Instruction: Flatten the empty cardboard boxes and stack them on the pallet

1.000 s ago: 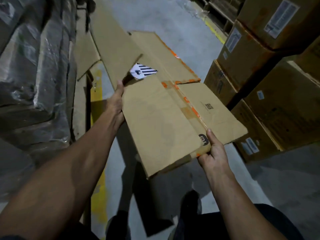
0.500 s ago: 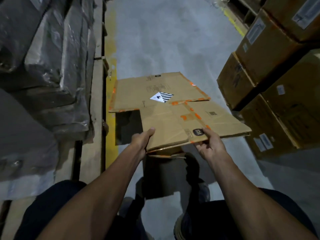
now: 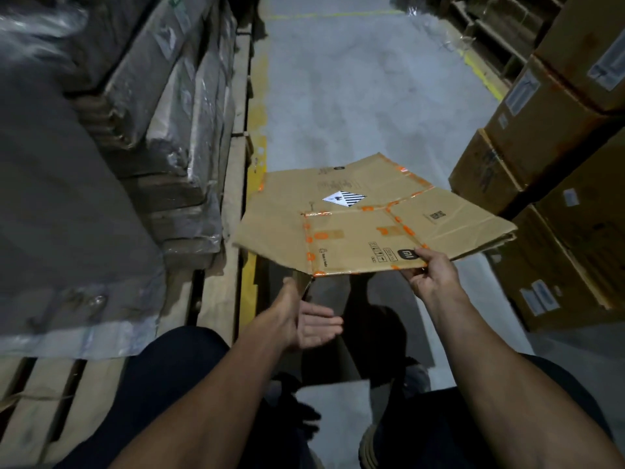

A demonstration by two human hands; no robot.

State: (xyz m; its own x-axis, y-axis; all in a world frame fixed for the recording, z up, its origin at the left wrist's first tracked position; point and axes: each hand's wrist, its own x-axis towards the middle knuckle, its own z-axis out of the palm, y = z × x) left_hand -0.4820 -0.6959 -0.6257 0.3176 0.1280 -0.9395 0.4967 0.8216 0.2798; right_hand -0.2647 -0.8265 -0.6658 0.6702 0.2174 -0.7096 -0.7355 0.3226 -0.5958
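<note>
Head view, looking down an aisle. A flattened cardboard box point(image 3: 372, 228), edged with orange tape and bearing a white striped diamond label point(image 3: 344, 199), is held roughly level at centre frame, above the grey concrete floor point(image 3: 355, 96). Nothing lies in or on it; its flaps are spread flat, one projecting toward the right of the frame and another toward the left.

The right hand point(image 3: 429, 275) grips the near edge of the box at centre right, thumb on top beside a black printed logo and fingers curled beneath. The left hand point(image 3: 304, 319), lower centre, is below and just short of the box's near left corner; its palm is turned up, fingers straight and relaxed, holding nothing.

At the right edge of the frame stand stacked closed cartons point(image 3: 554, 137) with white labels; their contents are not visible. The box's right flap ends just beside them. At left, film-wrapped stacks point(image 3: 162, 130) rest on a wooden pallet point(image 3: 216, 292), whose bare planks show at lower left. A yellow floor line point(image 3: 252, 275) runs along the pallet's edge, and the box's left flap overhangs it. Open floor extends up the middle to the top of the frame.
</note>
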